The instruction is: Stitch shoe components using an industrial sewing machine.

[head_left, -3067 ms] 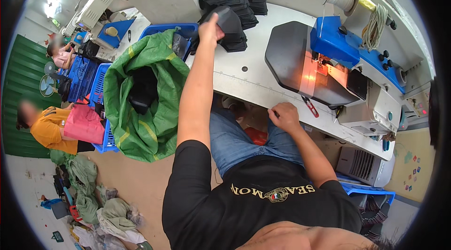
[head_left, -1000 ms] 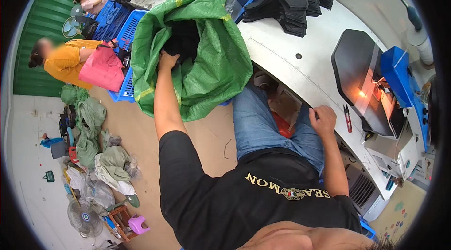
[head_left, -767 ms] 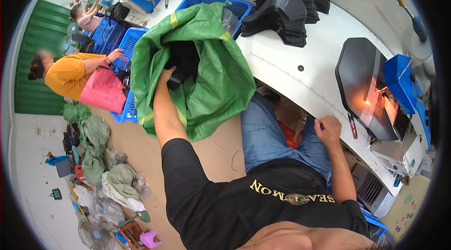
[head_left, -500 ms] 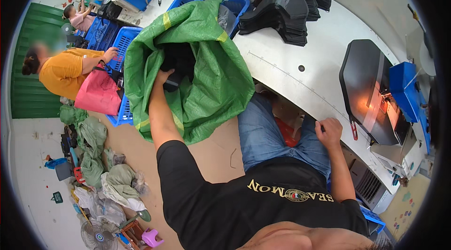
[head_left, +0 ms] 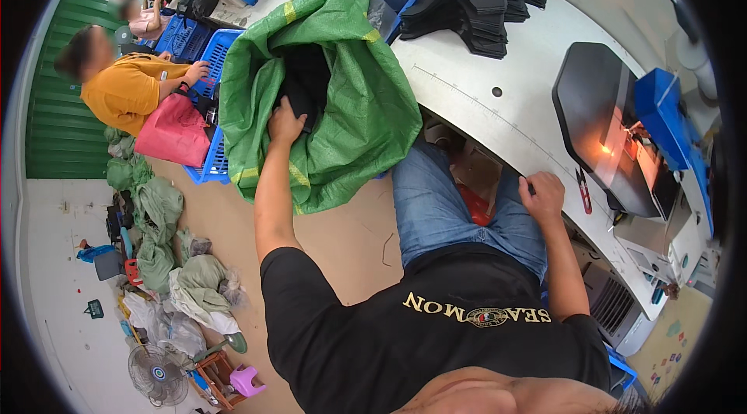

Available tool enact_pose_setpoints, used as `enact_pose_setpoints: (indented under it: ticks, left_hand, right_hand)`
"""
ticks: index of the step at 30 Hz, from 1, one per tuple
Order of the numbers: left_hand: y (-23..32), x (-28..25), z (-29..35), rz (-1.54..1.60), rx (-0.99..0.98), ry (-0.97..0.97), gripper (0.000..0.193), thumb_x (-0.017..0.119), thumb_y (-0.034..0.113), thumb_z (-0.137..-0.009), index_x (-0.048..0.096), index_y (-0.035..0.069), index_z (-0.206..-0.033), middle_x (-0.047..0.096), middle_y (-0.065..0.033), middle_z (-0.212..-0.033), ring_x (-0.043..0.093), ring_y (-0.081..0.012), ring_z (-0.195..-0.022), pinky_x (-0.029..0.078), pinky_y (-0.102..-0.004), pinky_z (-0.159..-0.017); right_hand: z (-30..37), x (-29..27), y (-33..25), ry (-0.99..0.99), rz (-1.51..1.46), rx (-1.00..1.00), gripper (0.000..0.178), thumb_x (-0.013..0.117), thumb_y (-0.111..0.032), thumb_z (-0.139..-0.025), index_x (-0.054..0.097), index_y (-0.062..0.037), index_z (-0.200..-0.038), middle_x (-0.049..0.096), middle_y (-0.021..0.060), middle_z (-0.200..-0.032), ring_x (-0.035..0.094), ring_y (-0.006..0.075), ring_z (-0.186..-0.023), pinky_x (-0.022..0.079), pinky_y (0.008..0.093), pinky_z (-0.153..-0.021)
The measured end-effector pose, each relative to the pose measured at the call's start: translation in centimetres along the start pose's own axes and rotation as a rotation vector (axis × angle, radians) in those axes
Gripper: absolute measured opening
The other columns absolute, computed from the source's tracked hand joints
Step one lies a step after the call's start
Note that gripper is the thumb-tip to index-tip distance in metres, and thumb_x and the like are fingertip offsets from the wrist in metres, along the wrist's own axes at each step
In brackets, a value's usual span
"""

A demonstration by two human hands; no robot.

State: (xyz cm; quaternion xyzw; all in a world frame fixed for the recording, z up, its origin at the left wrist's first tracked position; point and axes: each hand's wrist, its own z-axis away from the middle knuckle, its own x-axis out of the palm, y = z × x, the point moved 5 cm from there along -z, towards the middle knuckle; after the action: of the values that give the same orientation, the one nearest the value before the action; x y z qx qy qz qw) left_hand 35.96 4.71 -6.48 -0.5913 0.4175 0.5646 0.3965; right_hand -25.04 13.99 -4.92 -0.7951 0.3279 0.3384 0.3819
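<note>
1. Black fabric pieces [head_left: 313,78] lie inside the green woven sack [head_left: 369,95], just beyond and right of the fingers of the left hand [head_left: 286,123]; their long axis is unclear
2. That hand, the nearer, touches them, fingers bent; cannot tell whether it grips
3. Right hand [head_left: 545,196] curls loosely beside the white sewing table [head_left: 459,68], well apart

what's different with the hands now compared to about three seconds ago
The left hand has come off the black stack, moving left and nearer the body into the green sack, at its dark contents. The right hand stays curled near the white table.
</note>
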Motion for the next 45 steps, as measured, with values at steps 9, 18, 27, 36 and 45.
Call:
enact_pose_setpoints:
  ticks: [9, 18, 27, 36, 45]
  left_hand:
    - [0.9, 0.2, -1.6, -0.078, 0.045, -0.076, 0.095, 0.077, 0.028, -0.071, 0.024, 0.001, -0.144, 0.059, -0.0261, -0.116, 0.057, -0.0387, -0.109, 0.042, -0.0439, -0.099]
    - [-8.1, 2.7, -8.0, 0.215, -0.062, -0.108, 0.097, 0.078, 0.035, -0.059, 0.038, -0.005, -0.138, 0.047, -0.0254, -0.136, 0.044, -0.0362, -0.128, 0.033, -0.0369, -0.108]
    - [-8.7, 4.9, -13.7, 0.293, 0.061, -0.008, 0.081, 0.068, 0.045, -0.077, 0.038, 0.010, -0.144, 0.033, -0.0165, -0.150, 0.026, -0.0341, -0.140, 0.019, -0.0432, -0.116]
    - [-12.0, 9.1, -14.3, 0.399, -0.002, -0.139, 0.093, 0.072, 0.049, -0.073, 0.033, 0.009, -0.147, 0.030, -0.0171, -0.151, 0.024, -0.0344, -0.141, 0.018, -0.0423, -0.117]
    - [-7.7, 6.8, -9.6, 0.691, -0.132, -0.284, 0.088, 0.078, 0.036, -0.069, 0.041, -0.001, -0.139, 0.049, -0.0172, -0.138, 0.047, -0.0305, -0.125, 0.036, -0.0361, -0.106]
  right_hand:
    - [0.1, 0.0, 0.1, 0.000, -0.010, 0.014, 0.019, 0.071, -0.014, -0.074, 0.055, -0.0087, -0.064, 0.054, 0.0074, -0.063, 0.055, 0.0277, -0.060, 0.042, 0.0388, -0.057]
    - [-0.4, 0.2, 0.1, -0.018, 0.006, 0.007, 0.021, 0.072, -0.010, -0.072, 0.053, -0.0081, -0.063, 0.053, 0.0073, -0.062, 0.054, 0.0274, -0.057, 0.041, 0.0385, -0.054]
    - [-0.7, 0.7, 0.4, -0.067, 0.057, 0.032, 0.023, 0.072, -0.009, -0.069, 0.050, -0.0086, -0.062, 0.049, 0.0072, -0.059, 0.051, 0.0275, -0.055, 0.039, 0.0383, -0.051]
    - [-0.8, 0.7, 0.3, -0.045, 0.047, 0.018, 0.023, 0.073, -0.008, -0.067, 0.050, -0.0087, -0.062, 0.048, 0.0066, -0.058, 0.050, 0.0265, -0.053, 0.038, 0.0374, -0.050]
    - [-0.6, 0.3, 0.2, -0.015, 0.038, -0.013, 0.023, 0.073, -0.010, -0.069, 0.050, -0.0088, -0.063, 0.049, 0.0068, -0.059, 0.051, 0.0270, -0.055, 0.039, 0.0382, -0.051]
